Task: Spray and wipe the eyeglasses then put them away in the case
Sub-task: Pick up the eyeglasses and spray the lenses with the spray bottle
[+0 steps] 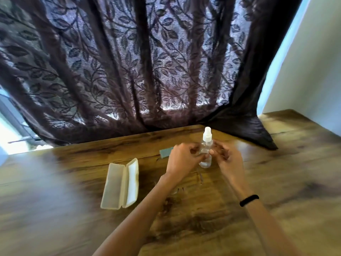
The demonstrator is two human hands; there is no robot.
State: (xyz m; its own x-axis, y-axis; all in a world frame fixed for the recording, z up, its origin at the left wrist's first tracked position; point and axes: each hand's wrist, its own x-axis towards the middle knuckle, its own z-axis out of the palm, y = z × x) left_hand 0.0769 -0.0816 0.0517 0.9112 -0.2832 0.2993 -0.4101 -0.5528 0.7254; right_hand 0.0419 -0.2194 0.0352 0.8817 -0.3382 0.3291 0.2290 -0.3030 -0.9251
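**Hands closed in at the spray bottle; eyeglasses not clearly resolved**

Your eyeglasses cannot be made out with certainty. Only a few thin dark lines show just below your hands, right of centre, too faint and blurred to identify. Your left hand and right hand sit close together right of centre, fingers curled inward toward one another, in front of the spray bottle. Whether they pinch anything, or touch the bottle, cannot be told from this view. The bottle stands upright on the wooden table, clear body and white spray head, between the two hands. A grey-blue cloth lies flat just left of your left hand, partly hidden behind it. The white case lies open, left of centre in the lower frame, apart from the hands. A black band circles your right wrist. A dark leaf-patterned curtain fills the upper frame, its hem resting on the table's far edge.
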